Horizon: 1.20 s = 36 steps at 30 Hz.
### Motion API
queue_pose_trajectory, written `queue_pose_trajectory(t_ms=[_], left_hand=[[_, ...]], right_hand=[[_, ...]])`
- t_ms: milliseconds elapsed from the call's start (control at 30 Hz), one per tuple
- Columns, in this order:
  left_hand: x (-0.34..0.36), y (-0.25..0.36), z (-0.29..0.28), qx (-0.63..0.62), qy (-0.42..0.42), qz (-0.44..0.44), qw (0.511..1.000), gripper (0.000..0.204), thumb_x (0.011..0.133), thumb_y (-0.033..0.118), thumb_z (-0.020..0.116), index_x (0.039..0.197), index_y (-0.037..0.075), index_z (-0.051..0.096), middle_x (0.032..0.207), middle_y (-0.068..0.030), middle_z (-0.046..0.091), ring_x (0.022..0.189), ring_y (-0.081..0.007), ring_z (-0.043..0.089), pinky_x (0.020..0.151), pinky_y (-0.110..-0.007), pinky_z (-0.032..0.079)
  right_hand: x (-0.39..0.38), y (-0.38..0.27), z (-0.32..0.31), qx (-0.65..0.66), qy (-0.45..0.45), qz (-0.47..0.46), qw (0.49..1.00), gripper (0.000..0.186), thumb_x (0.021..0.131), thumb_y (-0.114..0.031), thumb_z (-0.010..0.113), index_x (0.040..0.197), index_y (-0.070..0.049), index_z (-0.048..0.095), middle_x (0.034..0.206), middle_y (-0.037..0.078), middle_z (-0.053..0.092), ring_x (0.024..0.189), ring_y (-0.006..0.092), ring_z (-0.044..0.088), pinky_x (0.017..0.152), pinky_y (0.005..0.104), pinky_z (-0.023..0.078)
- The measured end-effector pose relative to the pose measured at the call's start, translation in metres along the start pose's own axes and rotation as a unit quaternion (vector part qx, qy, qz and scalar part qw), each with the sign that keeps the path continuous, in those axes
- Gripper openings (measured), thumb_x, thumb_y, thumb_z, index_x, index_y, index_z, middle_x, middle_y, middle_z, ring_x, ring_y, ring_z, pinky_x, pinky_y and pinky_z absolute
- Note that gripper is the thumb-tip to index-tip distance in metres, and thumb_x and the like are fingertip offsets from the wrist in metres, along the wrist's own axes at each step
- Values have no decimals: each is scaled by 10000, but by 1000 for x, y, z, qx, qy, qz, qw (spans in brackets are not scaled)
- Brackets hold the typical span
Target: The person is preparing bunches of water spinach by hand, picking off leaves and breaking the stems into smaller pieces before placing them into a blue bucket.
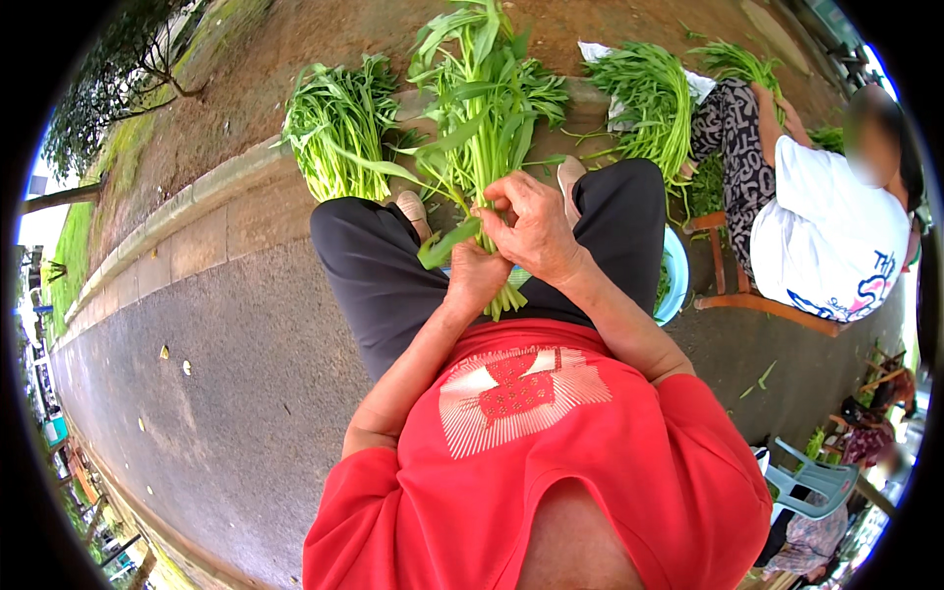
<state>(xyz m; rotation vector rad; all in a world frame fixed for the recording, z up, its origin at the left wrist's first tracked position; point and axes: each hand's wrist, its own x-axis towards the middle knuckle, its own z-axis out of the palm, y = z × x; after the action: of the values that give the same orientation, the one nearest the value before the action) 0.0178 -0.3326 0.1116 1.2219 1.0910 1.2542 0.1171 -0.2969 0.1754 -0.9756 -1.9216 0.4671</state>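
Note:
My left hand (478, 276) is closed round the lower stems of a bunch of water spinach (482, 128), held upright between my knees with its cut ends pointing toward me. Just above it, my right hand (532, 228) has thumb and forefinger pinched together at the stems on the bunch's right side. A loose leaf (450, 243) sticks out to the left over my left hand. The palms and the stems inside them are hidden.
More water spinach lies in a pile (344, 128) by the kerb (197, 192) and another pile (649, 103) to the right. A blue basin (675, 280) stands beside my right knee. Another person (826, 226) sits on a wooden chair (767, 310) at right, near a pale plastic stool (811, 479).

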Motion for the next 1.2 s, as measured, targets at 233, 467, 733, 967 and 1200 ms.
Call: queue_pose_trajectory(t_ms=[233,467,733,967,1200], left_hand=[[0,6,4,84,63,6,994,321,753,32,601,1049,29,478,914,-60,550,850,-147,535,726,-283,430],[1,7,1,-63,15,-92,994,289,732,2,598,1001,33,497,716,-33,546,613,-145,536,549,-255,439],[4,31,-19,-493,-103,-195,842,265,730,35,612,968,9,499,772,-60,529,576,-115,425,541,-280,396],[-1,35,-22,-506,-125,-168,837,351,730,93,626,1035,-12,490,811,-47,505,623,-116,415,587,-272,389],[-2,38,-17,-516,-151,-162,828,439,716,114,631,1110,19,463,911,-43,503,628,-113,404,616,-279,397]], right_hand=[[-3,-4,2,-70,18,-74,995,85,706,-39,618,735,-6,547,653,111,529,564,263,549,495,336,431],[1,12,1,54,57,46,996,48,766,-43,549,747,1,552,570,83,511,494,182,507,464,317,401],[-16,55,-48,371,175,332,849,268,900,-220,445,672,-80,444,560,-6,408,416,71,362,367,205,286],[-67,122,-159,28,283,402,871,369,833,-323,536,573,-63,506,515,40,476,450,122,448,429,282,370],[-131,147,-175,-169,288,347,877,224,763,-177,591,862,19,632,642,83,564,588,149,543,540,265,444]])
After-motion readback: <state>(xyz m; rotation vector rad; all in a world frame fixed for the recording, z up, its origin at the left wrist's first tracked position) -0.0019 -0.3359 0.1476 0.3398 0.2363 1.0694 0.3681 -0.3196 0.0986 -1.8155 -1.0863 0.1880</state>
